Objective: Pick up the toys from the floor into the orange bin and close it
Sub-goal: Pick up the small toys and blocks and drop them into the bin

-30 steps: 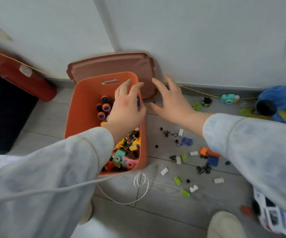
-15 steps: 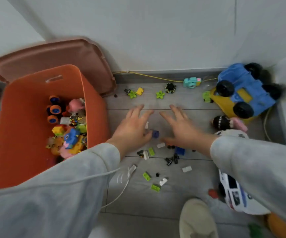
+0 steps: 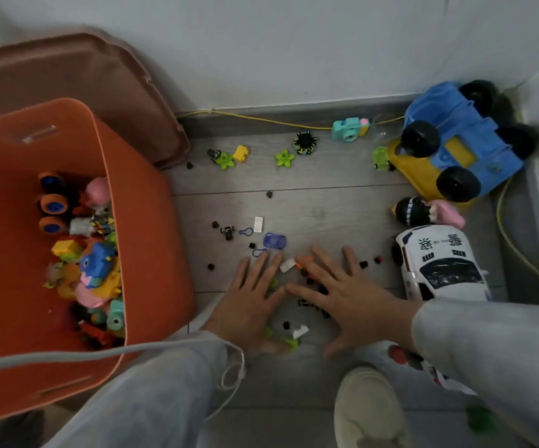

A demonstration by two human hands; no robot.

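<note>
Both hands flat over scattered small toys, orange bin [image 3: 151,253] open at the left.
The left hand [image 3: 248,305] and right hand [image 3: 342,302] lie spread, palms down, gripping nothing; half a second ago they were further up the floor [image 3: 326,205].

**What I'm wearing**

My left hand [image 3: 251,303] and right hand [image 3: 345,297] are bare. Both arms wear loose, pale grey mottled sleeves [image 3: 494,357]. A light drawstring cord [image 3: 106,352] crosses the left one. My slipper [image 3: 366,405] is cream.
</note>
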